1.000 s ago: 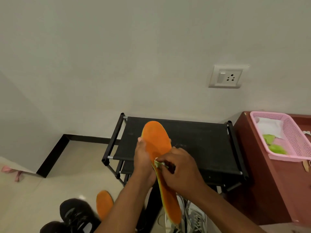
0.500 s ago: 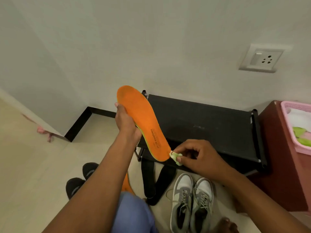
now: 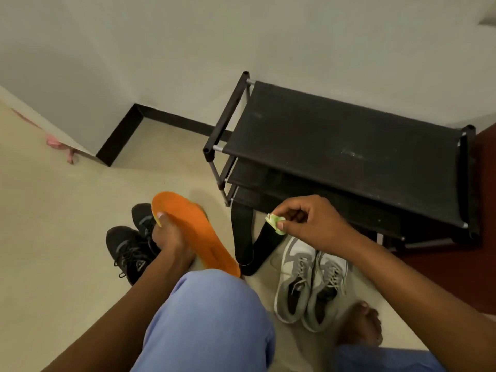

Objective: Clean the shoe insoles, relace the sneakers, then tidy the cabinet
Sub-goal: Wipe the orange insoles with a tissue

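Observation:
My left hand (image 3: 171, 237) grips an orange insole (image 3: 198, 229) by its left edge, low over the floor just above my knee. A small pale green cloth (image 3: 275, 223) is pinched between thumb and fingers of my right hand (image 3: 308, 224), held apart from the insole in front of the rack. Under my left hand stands a pair of black sneakers (image 3: 128, 245). A pair of grey and white sneakers (image 3: 308, 285) sits on the floor below my right hand.
A black fabric shoe rack (image 3: 349, 146) stands against the wall at right, with lower shelves beneath. A black strap (image 3: 247, 237) hangs down from it. Dark red furniture (image 3: 483, 183) borders the rack's right side. My bare foot (image 3: 359, 326) rests beside the grey sneakers.
My left hand has lowered the insole from in front of the rack down toward the black sneakers. The cloth in my right hand has come off the insole. My view has tilted down.

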The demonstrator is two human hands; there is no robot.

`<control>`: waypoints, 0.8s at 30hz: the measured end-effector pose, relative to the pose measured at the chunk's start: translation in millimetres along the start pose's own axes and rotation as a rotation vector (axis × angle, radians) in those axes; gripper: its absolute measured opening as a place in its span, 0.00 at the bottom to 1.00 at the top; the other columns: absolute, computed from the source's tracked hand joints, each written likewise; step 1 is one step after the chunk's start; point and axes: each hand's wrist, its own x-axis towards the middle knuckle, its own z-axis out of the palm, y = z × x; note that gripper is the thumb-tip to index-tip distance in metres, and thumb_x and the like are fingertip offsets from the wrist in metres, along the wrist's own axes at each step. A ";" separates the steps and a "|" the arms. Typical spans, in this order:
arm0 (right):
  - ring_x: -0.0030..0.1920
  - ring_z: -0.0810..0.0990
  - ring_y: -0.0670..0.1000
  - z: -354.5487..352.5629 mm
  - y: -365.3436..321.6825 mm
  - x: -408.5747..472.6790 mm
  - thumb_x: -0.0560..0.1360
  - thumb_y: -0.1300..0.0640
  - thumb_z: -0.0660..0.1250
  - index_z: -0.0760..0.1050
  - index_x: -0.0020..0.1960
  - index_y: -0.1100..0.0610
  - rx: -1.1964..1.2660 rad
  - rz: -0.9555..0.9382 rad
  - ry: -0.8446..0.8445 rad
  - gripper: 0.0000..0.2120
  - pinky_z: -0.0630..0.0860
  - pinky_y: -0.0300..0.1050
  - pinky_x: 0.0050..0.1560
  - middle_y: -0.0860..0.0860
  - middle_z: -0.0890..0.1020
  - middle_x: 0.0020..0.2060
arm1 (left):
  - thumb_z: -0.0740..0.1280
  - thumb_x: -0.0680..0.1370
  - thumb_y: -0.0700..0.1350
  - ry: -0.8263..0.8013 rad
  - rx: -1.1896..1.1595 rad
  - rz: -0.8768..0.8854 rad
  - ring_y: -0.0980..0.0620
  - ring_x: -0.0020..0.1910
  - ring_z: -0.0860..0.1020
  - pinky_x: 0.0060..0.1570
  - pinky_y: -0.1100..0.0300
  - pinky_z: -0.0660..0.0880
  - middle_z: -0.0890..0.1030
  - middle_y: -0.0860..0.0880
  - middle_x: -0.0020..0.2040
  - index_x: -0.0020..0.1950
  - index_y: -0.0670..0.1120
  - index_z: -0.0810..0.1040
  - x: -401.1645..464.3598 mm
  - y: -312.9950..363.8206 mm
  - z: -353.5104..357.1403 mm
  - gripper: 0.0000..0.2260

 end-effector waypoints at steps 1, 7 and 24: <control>0.43 0.84 0.47 9.3 6.9 4.4 0.74 0.57 0.76 0.86 0.52 0.44 -0.019 0.028 -0.019 0.10 0.84 0.54 0.49 0.45 0.86 0.42 | 0.60 0.83 0.63 -0.004 0.015 -0.028 0.36 0.63 0.77 0.65 0.38 0.75 0.79 0.42 0.68 0.73 0.43 0.72 9.8 -7.3 0.2 0.28; 0.38 0.81 0.43 65.1 49.3 37.7 0.75 0.58 0.75 0.86 0.52 0.46 -0.073 0.173 -0.049 0.09 0.81 0.43 0.44 0.46 0.84 0.40 | 0.60 0.85 0.58 -0.152 0.078 -0.104 0.37 0.69 0.74 0.68 0.39 0.73 0.72 0.41 0.75 0.80 0.43 0.64 55.9 -44.7 30.1 0.28; 0.46 0.83 0.44 152.7 151.2 85.8 0.75 0.59 0.76 0.86 0.51 0.51 0.055 0.385 -0.021 0.06 0.77 0.36 0.44 0.45 0.84 0.44 | 0.59 0.85 0.46 -0.304 0.657 0.053 0.35 0.62 0.78 0.60 0.40 0.78 0.77 0.39 0.68 0.76 0.44 0.68 170.3 -82.4 90.3 0.19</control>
